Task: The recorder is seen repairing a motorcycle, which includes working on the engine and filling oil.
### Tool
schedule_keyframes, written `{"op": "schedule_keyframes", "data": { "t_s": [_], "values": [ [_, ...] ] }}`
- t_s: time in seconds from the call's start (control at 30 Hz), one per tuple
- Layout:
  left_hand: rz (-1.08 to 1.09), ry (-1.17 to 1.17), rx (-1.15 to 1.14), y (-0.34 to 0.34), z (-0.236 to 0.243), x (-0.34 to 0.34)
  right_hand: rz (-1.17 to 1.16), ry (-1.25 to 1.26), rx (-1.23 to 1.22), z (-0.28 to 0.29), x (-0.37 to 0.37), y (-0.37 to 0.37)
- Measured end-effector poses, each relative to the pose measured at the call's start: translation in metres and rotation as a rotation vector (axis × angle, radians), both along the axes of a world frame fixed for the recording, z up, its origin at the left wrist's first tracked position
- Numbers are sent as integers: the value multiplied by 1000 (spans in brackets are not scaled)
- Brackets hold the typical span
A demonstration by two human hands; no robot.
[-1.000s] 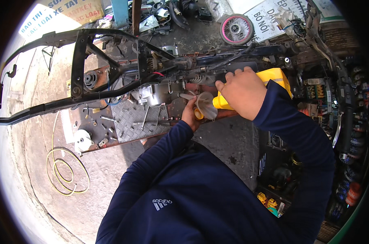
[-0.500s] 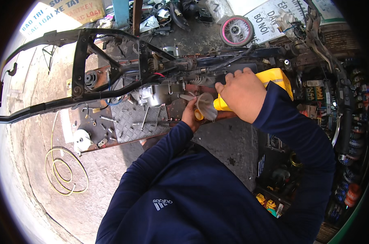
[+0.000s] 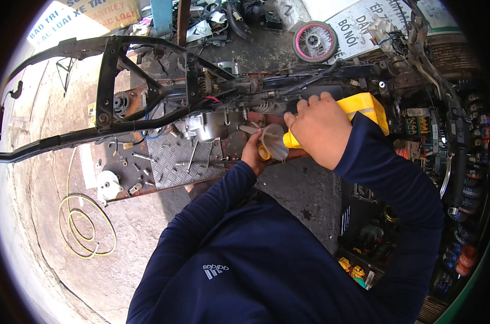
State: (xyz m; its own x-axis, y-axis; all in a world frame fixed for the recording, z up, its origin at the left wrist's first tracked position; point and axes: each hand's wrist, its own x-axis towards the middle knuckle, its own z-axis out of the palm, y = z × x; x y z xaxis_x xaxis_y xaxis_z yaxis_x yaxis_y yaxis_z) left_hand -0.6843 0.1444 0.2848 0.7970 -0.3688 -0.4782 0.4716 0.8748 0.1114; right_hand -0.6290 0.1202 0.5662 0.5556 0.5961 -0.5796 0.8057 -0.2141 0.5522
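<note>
My left hand (image 3: 253, 153) is closed on a translucent funnel (image 3: 274, 141), whose narrow spout points left toward the silver engine (image 3: 206, 126). Beside those fingers sits a small yellow cap (image 3: 264, 153). My right hand (image 3: 321, 128) wraps over a yellow bottle (image 3: 366, 109), which lies tilted with its neck at the funnel's wide mouth. Whether liquid is flowing cannot be made out. The engine hangs within a black motorcycle frame (image 3: 102, 81) that stretches across the bench.
A ridged metal plate (image 3: 174, 162) with bolts and tools lies on the bench left of my hands. A coiled yellow hose (image 3: 88, 227) rests on the left floor. A pink-rimmed wheel (image 3: 315, 41) stands behind. Shelves of parts (image 3: 466, 178) line the right side.
My right hand and the bottle's rear end have shifted slightly downward. My left hand and the funnel stay in place.
</note>
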Motion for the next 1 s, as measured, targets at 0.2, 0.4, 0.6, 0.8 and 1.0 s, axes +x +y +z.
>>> {"op": "schedule_keyframes", "data": {
  "t_s": [0.2, 0.4, 0.6, 0.8, 1.0],
  "values": [
    [-17, 2, 9, -1, -4, 0, -3, 15, 19, -2, 0, -1],
    [-30, 19, 16, 1, -5, 0, -59, 69, 81, -18, 7, -18],
    [0, 32, -28, 3, 1, 0, -226, 228, 295, -43, 14, -62],
    [-40, 57, 6, 5, 6, -2, -433, 236, 529, -65, 5, -128],
    [-121, 6, 9, 8, -2, -1, -558, 247, 895, -107, -13, -184]
  ]
}}
